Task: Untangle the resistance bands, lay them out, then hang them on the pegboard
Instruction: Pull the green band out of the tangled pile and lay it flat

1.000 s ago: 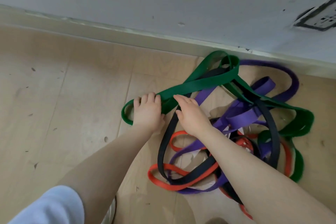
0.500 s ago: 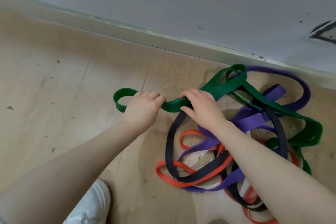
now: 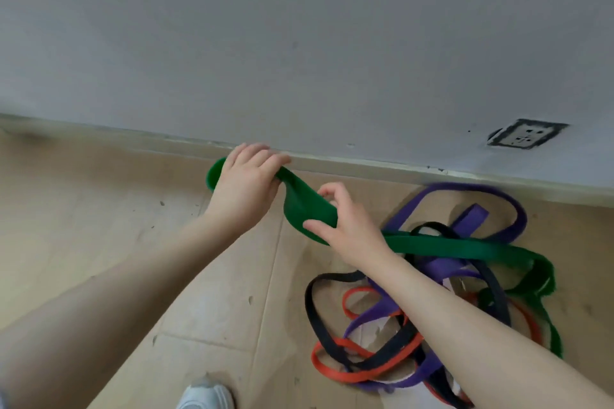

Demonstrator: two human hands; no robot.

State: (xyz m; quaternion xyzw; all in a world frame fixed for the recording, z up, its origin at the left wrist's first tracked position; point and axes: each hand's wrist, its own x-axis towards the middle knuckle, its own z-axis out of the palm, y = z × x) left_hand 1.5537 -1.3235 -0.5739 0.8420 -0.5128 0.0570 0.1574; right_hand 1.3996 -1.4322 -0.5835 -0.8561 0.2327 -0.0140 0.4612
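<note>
Gripping the green band [image 3: 309, 209] with fingers curled round it, the left hand [image 3: 244, 183] and right hand [image 3: 345, 232] hold one end raised above the floor [image 3: 99, 216]. The rest trails into the tangled pile [image 3: 415, 325], probably held so to draw it free.

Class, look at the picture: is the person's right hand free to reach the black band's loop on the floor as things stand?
Probably not yet. The right hand holds the green band, as does the left hand. The black band lies uncovered on the floor just below the right forearm, so once the grip lets go, the way looks free.
</note>
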